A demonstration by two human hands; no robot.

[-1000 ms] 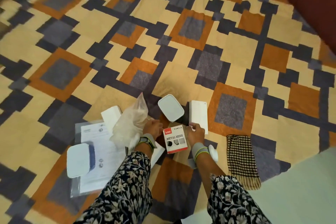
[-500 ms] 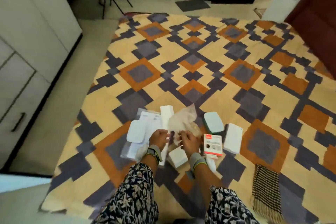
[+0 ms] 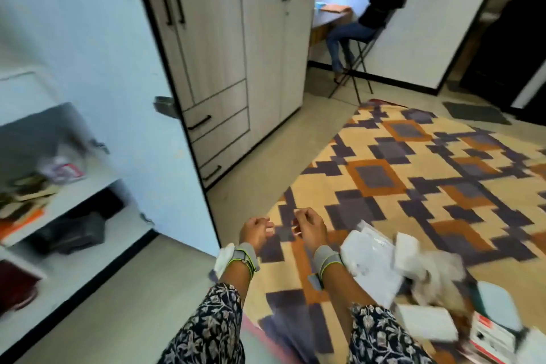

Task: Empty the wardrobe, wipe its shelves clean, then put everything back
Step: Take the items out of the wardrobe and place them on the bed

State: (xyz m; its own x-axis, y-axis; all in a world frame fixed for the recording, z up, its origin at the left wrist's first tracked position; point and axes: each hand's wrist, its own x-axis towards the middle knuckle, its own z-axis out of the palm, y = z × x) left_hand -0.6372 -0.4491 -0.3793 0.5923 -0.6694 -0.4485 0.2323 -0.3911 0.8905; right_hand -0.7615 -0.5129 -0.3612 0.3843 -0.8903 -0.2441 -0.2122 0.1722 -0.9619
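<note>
The open wardrobe stands at my left, with books and a red-and-white packet on its upper shelf (image 3: pixel 88 186), dark items below and its white door (image 3: pixel 118 68) swung out. My left hand (image 3: pixel 255 232) hovers over the rug edge, fingers loosely curled, holding nothing I can see. Beside it my right hand (image 3: pixel 308 227) pinches a small pale thing, blurred. Removed items lie on the patterned rug (image 3: pixel 384 180) at my right: papers in a plastic sleeve (image 3: pixel 372 257), a crumpled plastic bag (image 3: pixel 437 272), a white box (image 3: pixel 425 322), a red-and-white box (image 3: pixel 490 337).
Closed wardrobe doors and drawers (image 3: pixel 221 38) run along the back left. A person sits on a folding chair (image 3: pixel 354 68) at a desk in the far corner. A dark doormat (image 3: pixel 475 112) lies by the doorway at the right. Bare floor separates wardrobe and rug.
My view has swung left from the rug to the open wardrobe. Both hands have left the plastic bag and boxes and risen, and the right hand now pinches a small pale thing.
</note>
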